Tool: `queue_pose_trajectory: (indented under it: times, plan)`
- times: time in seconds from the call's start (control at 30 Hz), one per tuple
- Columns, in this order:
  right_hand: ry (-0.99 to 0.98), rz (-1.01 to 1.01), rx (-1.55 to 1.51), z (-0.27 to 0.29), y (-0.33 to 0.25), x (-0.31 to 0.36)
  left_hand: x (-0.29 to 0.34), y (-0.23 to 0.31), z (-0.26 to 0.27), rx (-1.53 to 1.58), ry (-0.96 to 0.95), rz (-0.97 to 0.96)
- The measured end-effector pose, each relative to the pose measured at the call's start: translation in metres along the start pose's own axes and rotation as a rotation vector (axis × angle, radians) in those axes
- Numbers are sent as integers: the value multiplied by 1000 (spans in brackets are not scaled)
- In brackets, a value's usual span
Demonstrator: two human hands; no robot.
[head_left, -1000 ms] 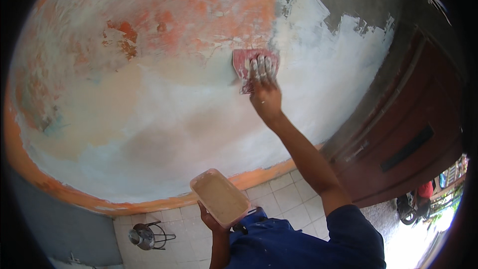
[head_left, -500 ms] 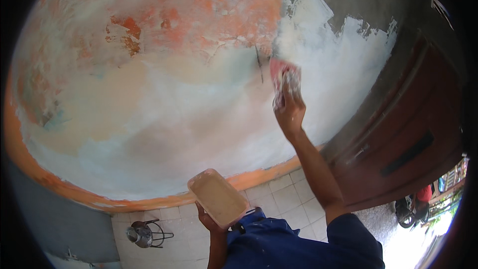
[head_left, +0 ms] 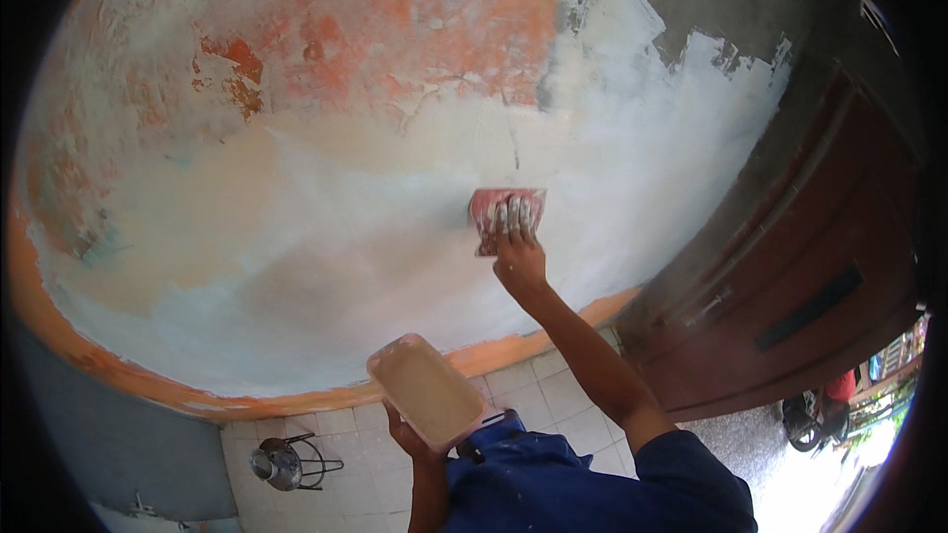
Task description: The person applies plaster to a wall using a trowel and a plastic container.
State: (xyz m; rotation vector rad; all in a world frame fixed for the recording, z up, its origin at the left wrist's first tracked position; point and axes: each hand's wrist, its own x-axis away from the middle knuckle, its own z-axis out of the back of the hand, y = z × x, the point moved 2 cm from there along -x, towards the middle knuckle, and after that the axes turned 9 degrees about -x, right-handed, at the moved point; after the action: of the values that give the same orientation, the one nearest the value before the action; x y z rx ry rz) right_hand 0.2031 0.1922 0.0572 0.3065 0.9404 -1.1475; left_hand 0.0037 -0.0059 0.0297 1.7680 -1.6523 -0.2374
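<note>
My right hand (head_left: 519, 249) presses a red, flat putty spreader (head_left: 491, 209) against the wall (head_left: 395, 0), its whitened fingers lying over the blade. Around the spreader the wall carries a smeared white-to-beige coat (head_left: 632, 138), with a thin dark vertical crack (head_left: 514, 146) just above. Lower down, my left hand (head_left: 409, 437) grips a rectangular pinkish tray (head_left: 376, 367) by its side and underside. Beige paste (head_left: 430, 390) fills much of the tray's inside. Most of the left fingers are hidden beneath it.
A dark red door (head_left: 790, 266) stands to the right. A metal stool-like stand with a grey pot (head_left: 278, 466) is on the tiled floor (head_left: 558, 395) at lower left. An orange band (head_left: 513, 347) edges the wall's base. A motorcycle (head_left: 802, 419) shows at far right.
My right hand has moved down and left across the wall with the spreader, which has turned from slanted to nearly level. The tray has shifted only slightly.
</note>
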Motion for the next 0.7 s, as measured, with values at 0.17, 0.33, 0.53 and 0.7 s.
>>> queue_pose_trajectory:
  times: [0.17,0.33,0.53,0.7]
  plan:
    - [-181,-103,-167,12,11,45,2,-3,-3,9,-7,10]
    - [315,30,-118,68,1,-12,3,-4,9,30,-16,-33]
    - [328,73,-42,25,22,-49,9,2,7,44,-6,-33]
    - [229,51,-59,-31,20,18,9,2,9,39,-20,-48]
